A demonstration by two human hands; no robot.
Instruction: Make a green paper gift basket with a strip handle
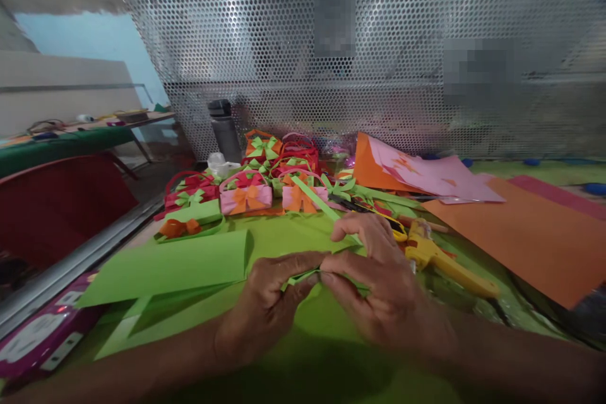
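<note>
A narrow green paper strip [303,276] is pinched between the fingertips of my left hand [272,293] and my right hand [379,284], which meet at the middle. Most of it is hidden by the fingers. Another light green strip [315,197] sticks up behind my right hand; whether it joins the held one I cannot tell. To the left lies a folded light green sheet [175,265]. Beyond my hands stand small paper baskets with bows, among them a pink one with an orange bow [246,199]. A yellow glue gun [445,259] lies right of my right hand.
Orange sheets [530,227] and pink sheets [426,170] are stacked at the right. Scissors [398,230] lie behind my right hand. A grey bottle [225,132] stands before a perforated metal panel [284,25]. A purple box [42,334] sits front left.
</note>
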